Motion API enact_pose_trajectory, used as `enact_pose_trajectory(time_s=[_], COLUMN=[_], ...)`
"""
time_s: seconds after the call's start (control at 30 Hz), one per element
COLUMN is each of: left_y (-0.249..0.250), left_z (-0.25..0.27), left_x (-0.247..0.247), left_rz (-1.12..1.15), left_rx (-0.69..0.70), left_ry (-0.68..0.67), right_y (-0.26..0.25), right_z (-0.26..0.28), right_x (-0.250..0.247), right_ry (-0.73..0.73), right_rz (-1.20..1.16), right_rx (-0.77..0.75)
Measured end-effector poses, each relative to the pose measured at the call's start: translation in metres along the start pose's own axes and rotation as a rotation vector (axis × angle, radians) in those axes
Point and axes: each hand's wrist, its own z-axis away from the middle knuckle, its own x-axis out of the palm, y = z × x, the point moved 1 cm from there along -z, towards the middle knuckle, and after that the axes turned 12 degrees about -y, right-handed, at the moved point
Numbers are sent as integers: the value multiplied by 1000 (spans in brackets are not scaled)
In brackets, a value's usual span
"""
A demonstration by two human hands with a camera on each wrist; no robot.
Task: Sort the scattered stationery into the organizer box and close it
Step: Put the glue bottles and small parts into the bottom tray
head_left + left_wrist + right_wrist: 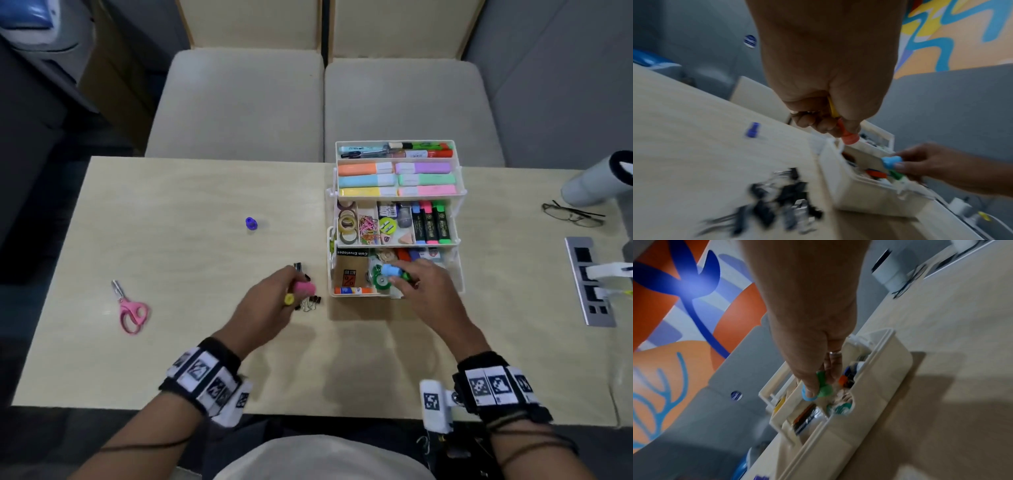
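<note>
Head view steeply down over the organizer box; both wrist views close, sharing its front compartment.

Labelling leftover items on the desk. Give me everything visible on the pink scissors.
The pink-handled scissors with short silver metal blades lie flat on the pale wood-look table, near its left end, away from the white tiered plastic organizer box. The blades are shut and point up and left, away from the person; the two looped handles, which look like plastic, face the near edge. Nothing touches them but the table, and neither hand is near. Only the head view shows them.
</note>
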Motion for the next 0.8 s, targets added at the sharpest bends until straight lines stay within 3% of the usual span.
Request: enact_pose_trajectory(time_s=[0.17, 0.27, 0.4, 0.57, 0.8], left_y=[42, 50, 46, 50, 56], left_z=[-57, -76, -89, -98, -101], left_x=[44, 61, 72, 77, 74], left_rz=[-338, -497, -624, -706, -708], left_rx=[1, -111, -292, -362, -384], left_ry=[-22, -14, -12, -25, -9], right_y=[-21, -31, -31, -34, -29], right_z=[-27, -44, -60, -69, -62], right_x=[21, 27, 34, 39, 41], right_ry=[-196, -238, -371, -466, -409], right_rz=[168, 249, 406, 496, 340], right_rx=[-113, -138, -100, -42, -74])
